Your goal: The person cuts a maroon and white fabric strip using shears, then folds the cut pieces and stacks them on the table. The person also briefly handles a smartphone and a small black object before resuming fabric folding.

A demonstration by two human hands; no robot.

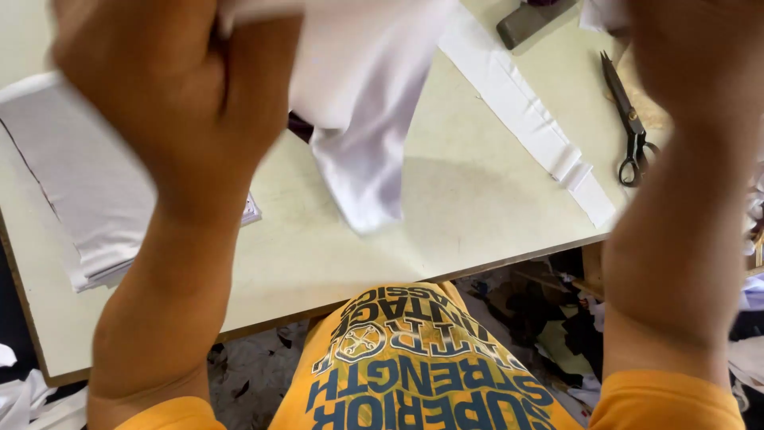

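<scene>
Head view: both hands raised close to the camera, above a pale surface (446, 207). Left hand (171, 87) fills the upper left, blurred, fingers curled shut on a white cloth piece (358, 95). The cloth hangs down from the top edge between the two hands, its lower end drooping toward the surface; can't tell if it touches. Right hand (700, 48) at upper right, mostly cut off by the frame edge and blurred; a bit of white cloth shows just beside it at the top, but finger state cannot be told.

On the surface: stack of folded white fabric (72, 183) at far left, partly hidden behind the left forearm. Long white fabric strip (525, 111) lying diagonally at right of centre. Dark scissors (629, 123) just beside the strip, near the right forearm, blades closed. Dark flat object (529, 20) at the top edge, partly cut off. Orange printed shirt (414, 366) at bottom. Fabric scraps on the floor (549, 318) below the surface edge.
</scene>
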